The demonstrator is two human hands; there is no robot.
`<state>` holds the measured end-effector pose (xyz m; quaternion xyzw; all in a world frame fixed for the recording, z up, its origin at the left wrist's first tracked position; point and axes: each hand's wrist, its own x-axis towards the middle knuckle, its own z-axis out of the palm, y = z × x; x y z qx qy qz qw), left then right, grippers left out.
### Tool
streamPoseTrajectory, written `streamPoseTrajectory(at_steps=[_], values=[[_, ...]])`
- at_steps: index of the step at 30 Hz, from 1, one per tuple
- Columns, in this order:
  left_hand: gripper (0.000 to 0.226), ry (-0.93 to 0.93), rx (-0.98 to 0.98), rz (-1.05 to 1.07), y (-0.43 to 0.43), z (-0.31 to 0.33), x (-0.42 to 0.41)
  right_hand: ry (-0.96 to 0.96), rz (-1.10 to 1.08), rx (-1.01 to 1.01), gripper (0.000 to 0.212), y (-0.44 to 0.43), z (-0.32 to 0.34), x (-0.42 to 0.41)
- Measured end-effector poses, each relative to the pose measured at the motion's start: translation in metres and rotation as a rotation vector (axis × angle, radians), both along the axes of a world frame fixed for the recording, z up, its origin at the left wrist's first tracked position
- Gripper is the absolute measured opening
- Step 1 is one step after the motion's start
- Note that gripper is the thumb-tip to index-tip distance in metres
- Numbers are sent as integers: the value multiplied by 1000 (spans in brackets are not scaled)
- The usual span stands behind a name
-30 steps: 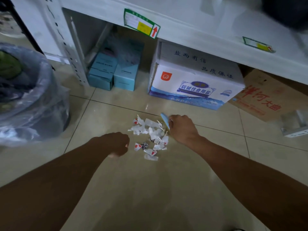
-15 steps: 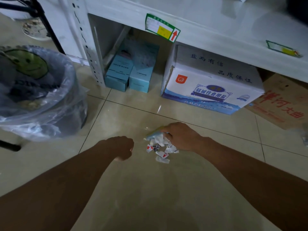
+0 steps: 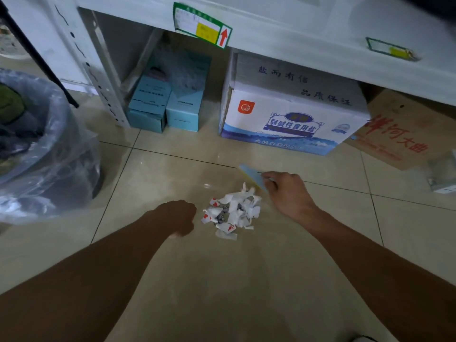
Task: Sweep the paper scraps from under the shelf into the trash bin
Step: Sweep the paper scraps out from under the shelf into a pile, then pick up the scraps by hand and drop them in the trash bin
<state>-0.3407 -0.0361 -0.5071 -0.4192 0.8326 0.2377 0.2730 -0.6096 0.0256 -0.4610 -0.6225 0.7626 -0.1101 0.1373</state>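
White paper scraps (image 3: 232, 213) lie heaped between the fisted, apparently empty left hand (image 3: 177, 217) and the right hand (image 3: 287, 193) gripping a blue card (image 3: 251, 176); gathering looks finished, so next comes transfer to the far-left trash bin (image 3: 37, 149).

Paper scraps (image 3: 230, 213) on floor between both hands | trash bin (image 3: 37, 146) far left | shelf (image 3: 271, 23) behind, boxes (image 3: 291, 112) beneath

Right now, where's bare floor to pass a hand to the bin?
Free: tiles between the left hand and the bin, and the floor nearer the camera than the scraps. Crowded: under the shelf, packed with boxes.
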Motion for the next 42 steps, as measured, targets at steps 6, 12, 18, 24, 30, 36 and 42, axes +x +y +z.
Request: streamPoseTrajectory(at_steps=[6, 12, 18, 24, 30, 36, 42], values=[[69, 125, -71, 57, -1, -12, -9, 345, -271, 92, 35, 67, -32, -52], [101, 252, -19, 76, 6, -24, -20, 365, -20, 434, 65, 115, -71, -34], [111, 397, -44, 147, 18, -40, -37, 156, 21, 290, 72, 74, -56, 3], [114, 411, -94, 149, 22, -48, -54, 4, 110, 475, 132, -2, -68, 13], [103, 394, -86, 128, 19, -53, -60, -60, 109, 427, 104, 9, -86, 53], [47, 448, -70, 186, 24, -50, -66, -292, -72, 307, 42, 13, -80, 81], [19, 485, -18, 274, 25, -40, -58, -421, -234, 332, 25, 14, -78, 86]])
